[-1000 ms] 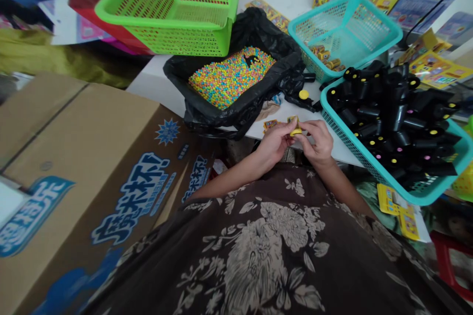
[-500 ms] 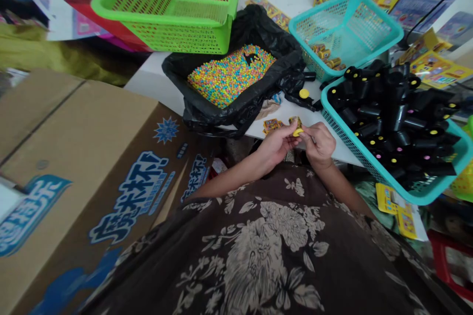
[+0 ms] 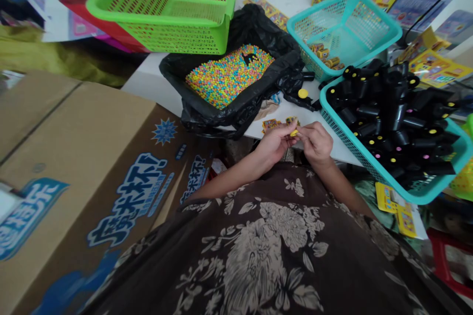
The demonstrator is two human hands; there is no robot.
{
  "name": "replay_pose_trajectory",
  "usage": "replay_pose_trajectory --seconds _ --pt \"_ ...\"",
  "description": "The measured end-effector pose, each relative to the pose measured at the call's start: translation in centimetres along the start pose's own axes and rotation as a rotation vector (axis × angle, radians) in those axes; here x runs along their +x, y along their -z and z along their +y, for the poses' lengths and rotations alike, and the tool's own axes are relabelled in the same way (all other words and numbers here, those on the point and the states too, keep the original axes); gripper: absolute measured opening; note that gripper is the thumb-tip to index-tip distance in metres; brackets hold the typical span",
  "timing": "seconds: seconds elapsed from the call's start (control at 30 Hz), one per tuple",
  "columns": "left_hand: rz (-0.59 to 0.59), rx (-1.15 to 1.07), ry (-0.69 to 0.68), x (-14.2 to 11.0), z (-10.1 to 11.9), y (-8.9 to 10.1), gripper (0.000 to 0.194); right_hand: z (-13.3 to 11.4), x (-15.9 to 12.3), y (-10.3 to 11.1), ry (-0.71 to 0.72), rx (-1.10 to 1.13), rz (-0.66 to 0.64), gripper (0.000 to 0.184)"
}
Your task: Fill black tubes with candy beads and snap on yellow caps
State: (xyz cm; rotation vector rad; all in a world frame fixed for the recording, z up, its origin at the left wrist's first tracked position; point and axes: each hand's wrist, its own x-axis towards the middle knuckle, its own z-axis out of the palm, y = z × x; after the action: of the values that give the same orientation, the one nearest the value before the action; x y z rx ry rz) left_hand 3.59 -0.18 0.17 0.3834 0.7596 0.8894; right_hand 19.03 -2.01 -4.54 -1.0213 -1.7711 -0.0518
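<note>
At the table's front edge, both hands meet around a small cylinder with a yellow end and a printed wrapper (image 3: 294,133). My left hand (image 3: 274,146) holds it between thumb and fingers. The fingertips of my right hand (image 3: 317,141) pinch at its yellow end from the right; the fingers partly hide it. Flat printed yellow labels (image 3: 270,124) lie on the table just beyond my left hand. Farther back, a loose yellow disc (image 3: 303,93) rests by the black plastic.
A bin lined with a black bag (image 3: 199,117) holds colourful candy balls (image 3: 229,76). To the right, one turquoise basket (image 3: 342,140) is full of black tubes; another (image 3: 380,42) has small wrapped cylinders. A green basket (image 3: 170,34) stands back left. Cardboard boxes (image 3: 88,128) fill the left.
The small cylinder has turned and sits slightly lower between my fingers, with less of its wrapper showing. Both hands stay nearly in place; the whole view has shifted slightly.
</note>
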Motion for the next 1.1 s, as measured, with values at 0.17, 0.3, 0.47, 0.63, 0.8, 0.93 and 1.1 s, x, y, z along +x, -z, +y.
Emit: replay_pose_trajectory --seconds 0.17,0.3,0.47,0.63,0.8,0.93,1.1 --pt "0.008 0.047 -0.003 0.13 -0.48 -0.13 0.028 0.03 -0.22 -0.23 0.126 -0.076 0.07 0.01" --pt "-0.023 0.027 -0.047 -0.22 -0.23 -0.44 0.03 -0.25 -0.19 -0.35 0.073 -0.022 0.057 0.013" --pt "-0.012 -0.006 -0.031 -0.52 0.31 -0.34 0.028 -0.19 0.09 -0.31 -0.051 0.046 0.001 0.022" --pt "0.002 0.001 -0.036 0.11 0.11 0.26 0.025 0.01 0.23 -0.39 -0.084 0.154 0.005 0.02" --pt "0.023 0.027 -0.011 0.44 -0.39 0.22 0.027 -0.02 -0.12 -0.57 -0.055 0.131 0.041 0.015" --pt "0.016 0.037 0.01 0.34 -0.23 -0.05 0.029 -0.08 -0.24 -0.69 -0.025 0.046 0.076 0.012" --pt "0.01 0.074 -0.032 0.13 0.22 -0.21 0.032 -0.14 0.19 -0.58 0.008 0.042 0.063 0.013"
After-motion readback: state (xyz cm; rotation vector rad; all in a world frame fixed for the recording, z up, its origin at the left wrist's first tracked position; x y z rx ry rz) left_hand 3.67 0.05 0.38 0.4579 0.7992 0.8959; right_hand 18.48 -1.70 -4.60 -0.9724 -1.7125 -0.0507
